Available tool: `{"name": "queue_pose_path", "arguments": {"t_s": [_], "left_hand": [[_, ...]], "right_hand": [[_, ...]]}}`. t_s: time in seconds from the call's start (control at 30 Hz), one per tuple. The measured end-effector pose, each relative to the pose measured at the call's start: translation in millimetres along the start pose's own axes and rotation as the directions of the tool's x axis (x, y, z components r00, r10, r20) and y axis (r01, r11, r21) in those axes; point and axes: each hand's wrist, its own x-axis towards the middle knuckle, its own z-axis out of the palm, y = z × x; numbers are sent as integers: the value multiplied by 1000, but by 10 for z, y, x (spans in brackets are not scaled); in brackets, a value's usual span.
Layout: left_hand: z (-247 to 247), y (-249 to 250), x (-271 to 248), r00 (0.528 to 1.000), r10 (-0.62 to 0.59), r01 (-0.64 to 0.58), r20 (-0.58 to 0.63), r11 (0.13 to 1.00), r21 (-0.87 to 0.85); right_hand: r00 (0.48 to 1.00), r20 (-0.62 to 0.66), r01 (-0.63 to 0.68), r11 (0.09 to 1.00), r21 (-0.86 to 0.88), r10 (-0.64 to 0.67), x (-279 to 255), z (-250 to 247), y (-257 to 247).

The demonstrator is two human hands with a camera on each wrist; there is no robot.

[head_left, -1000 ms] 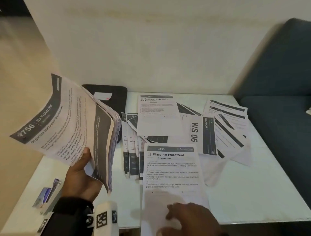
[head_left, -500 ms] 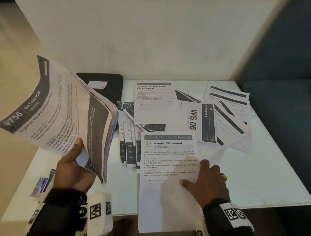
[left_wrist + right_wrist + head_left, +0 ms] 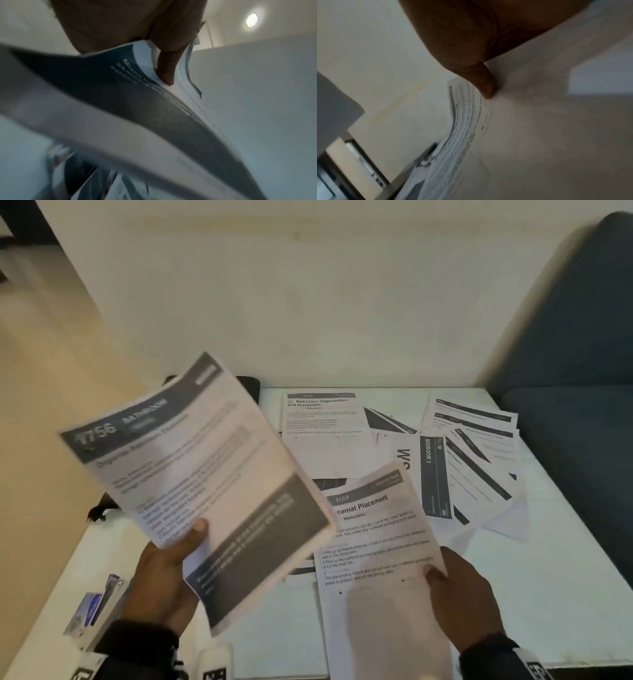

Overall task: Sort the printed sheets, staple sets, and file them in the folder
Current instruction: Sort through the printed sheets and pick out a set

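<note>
My left hand (image 3: 164, 573) grips a thick stack of printed sheets (image 3: 205, 474) above the table's left side, thumb on its top page headed "Bathroom". In the left wrist view the thumb (image 3: 167, 67) presses on the stack (image 3: 154, 108). My right hand (image 3: 459, 597) pinches the right edge of the "Placemat Placement" sheet (image 3: 376, 546), lifted off the table and tilted. The right wrist view shows the thumb (image 3: 485, 83) on that sheet (image 3: 539, 135). A black folder (image 3: 251, 386) lies at the back left, mostly hidden behind the stack. A stapler (image 3: 102, 607) lies at the front left.
Loose printed sheets are spread across the white table (image 3: 565, 559): a "Bed Linen Organization" page (image 3: 322, 429), a "Bedroom 3" sheet (image 3: 433, 474) and a fan of pages (image 3: 479, 446) at the back right. A dark blue sofa (image 3: 582, 371) stands to the right.
My right hand has taken hold of the Placemat Placement sheet and lifted it off the table. My left hand has swung the stack rightward over the fanned sheets.
</note>
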Motion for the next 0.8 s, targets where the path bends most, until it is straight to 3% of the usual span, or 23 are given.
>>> {"name": "queue_pose_path", "arguments": {"t_s": [0.07, 0.17, 0.33, 0.43, 0.53, 0.7, 0.8], "left_hand": [[77, -35, -41, 1000, -26, 26, -5, 993, 115], [237, -140, -70, 993, -99, 84, 59, 972, 221], [395, -155, -94, 956, -265, 212, 123, 919, 332], [417, -213, -70, 957, -252, 166, 141, 880, 444], [463, -289, -50, 984, -169, 119, 60, 867, 484], [516, -296, -73, 975, -110, -13, 194, 841, 540], [565, -318, -90, 976, -31, -94, 215, 832, 547]], "right_hand": [[999, 4, 31, 979, 199, -33, 49, -60, -3], [996, 49, 38, 879, 476, -70, 53, -150, -65], [988, 117, -18, 667, 745, -104, 71, -137, -128], [972, 159, -31, 586, 810, -170, 62, -106, -176], [946, 214, -41, 566, 824, -243, 33, -76, -206], [938, 234, -52, 564, 824, -255, -53, -82, -298], [930, 181, 84, 668, 740, -318, -121, -96, -344]]}}
